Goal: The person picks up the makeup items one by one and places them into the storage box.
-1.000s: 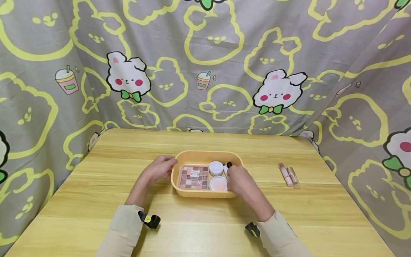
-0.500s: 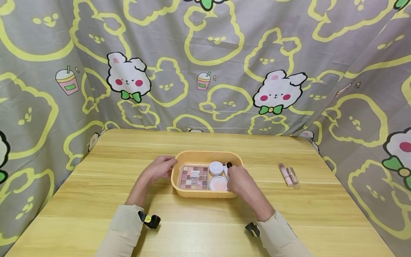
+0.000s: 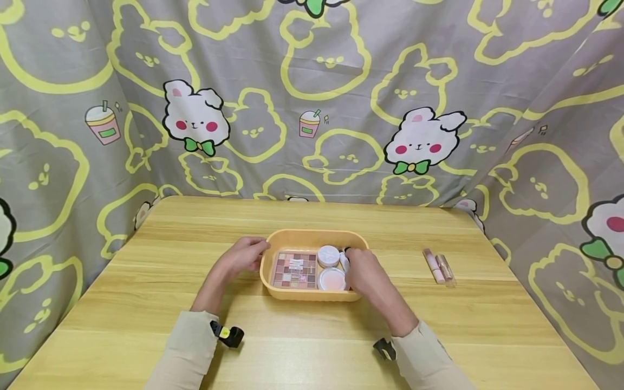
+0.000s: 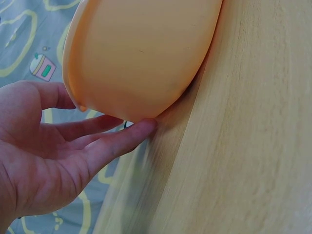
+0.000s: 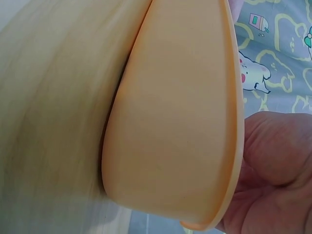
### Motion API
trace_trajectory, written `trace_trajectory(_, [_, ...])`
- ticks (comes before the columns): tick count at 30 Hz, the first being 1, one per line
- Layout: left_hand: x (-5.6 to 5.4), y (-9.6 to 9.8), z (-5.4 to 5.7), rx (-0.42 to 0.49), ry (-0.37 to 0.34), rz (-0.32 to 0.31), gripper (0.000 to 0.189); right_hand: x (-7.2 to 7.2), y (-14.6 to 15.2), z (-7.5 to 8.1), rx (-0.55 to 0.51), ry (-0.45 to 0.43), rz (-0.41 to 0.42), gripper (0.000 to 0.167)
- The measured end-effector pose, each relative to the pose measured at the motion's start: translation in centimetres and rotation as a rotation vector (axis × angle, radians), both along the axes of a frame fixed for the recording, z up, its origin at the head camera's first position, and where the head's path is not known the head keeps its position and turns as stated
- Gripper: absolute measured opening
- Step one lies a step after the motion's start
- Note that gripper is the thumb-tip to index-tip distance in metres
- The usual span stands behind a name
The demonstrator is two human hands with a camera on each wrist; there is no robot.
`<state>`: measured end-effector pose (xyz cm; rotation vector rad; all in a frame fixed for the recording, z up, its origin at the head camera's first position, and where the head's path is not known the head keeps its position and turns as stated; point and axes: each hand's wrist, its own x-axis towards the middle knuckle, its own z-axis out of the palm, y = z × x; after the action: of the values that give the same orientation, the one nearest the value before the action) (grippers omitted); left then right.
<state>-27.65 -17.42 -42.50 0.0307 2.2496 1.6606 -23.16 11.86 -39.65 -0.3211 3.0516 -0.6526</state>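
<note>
A pale orange plastic basket (image 3: pixel 292 294) stands on the table. Inside it lie an eyeshadow palette (image 3: pixel 294 270), a round white case (image 3: pixel 329 256) and a clear-lidded round compact (image 3: pixel 332 279). My left hand (image 3: pixel 245 253) is at the basket's left end; in the left wrist view its thumb (image 4: pixel 131 134) touches the low outer wall and the fingers reach behind the end. My right hand (image 3: pixel 364 272) reaches over the right end into the basket. A white item (image 3: pixel 344 262) and a small black end (image 3: pixel 348 249) show beside its fingers. Its fingertips are hidden, and I cannot tell what they hold.
Two slim cosmetic tubes lie side by side on the table to the right: a pink one (image 3: pixel 433 265) and a gold-capped clear one (image 3: pixel 444 267). Patterned grey curtains (image 3: pixel 341 108) close off the back and both sides of the wooden table (image 3: pixel 312 341).
My right hand has shifted slightly inside the basket, and less of the black end shows past its fingers. The white item beside it has turned a little. My left hand stays in place.
</note>
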Motion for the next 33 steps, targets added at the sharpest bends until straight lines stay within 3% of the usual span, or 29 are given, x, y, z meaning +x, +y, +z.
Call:
trace_trajectory(10, [0.1, 0.0, 0.1, 0.011, -0.006, -0.005, 0.039, -0.1, 0.4, 0.2, -0.057, 0.041, -0.039, 0.007])
trace_trajectory(19, [-0.1, 0.0, -0.1, 0.007, -0.016, 0.008, 0.038, -0.3, 1.0, 0.8, -0.102, 0.072, -0.065, 0.023])
trace_trajectory(33, [0.0, 0.0, 0.1, 0.006, 0.001, -0.011, 0.038, -0.6, 2.5, 1.8, -0.118, 0.136, -0.107, 0.03])
